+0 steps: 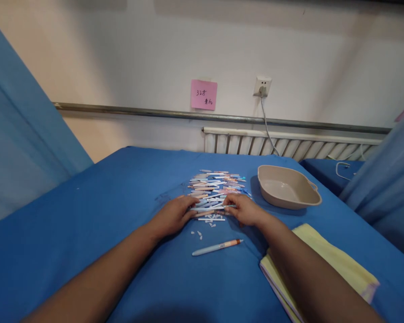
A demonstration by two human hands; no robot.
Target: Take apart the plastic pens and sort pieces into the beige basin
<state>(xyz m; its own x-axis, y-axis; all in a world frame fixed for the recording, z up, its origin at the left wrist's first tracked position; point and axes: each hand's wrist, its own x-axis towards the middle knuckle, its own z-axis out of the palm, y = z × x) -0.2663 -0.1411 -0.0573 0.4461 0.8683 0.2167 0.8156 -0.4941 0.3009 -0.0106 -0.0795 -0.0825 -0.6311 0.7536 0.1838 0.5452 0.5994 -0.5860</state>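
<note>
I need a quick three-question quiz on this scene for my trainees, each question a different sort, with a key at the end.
1. Multiple choice. What colour is the folded towel? (a) pink (b) yellow (c) black
2. True or false? The left hand is inside the basin.
3. Fill the gap. The single pen lies ___ to the person than the group of pens and sticks.

Key: 1. b; 2. false; 3. nearer
</note>
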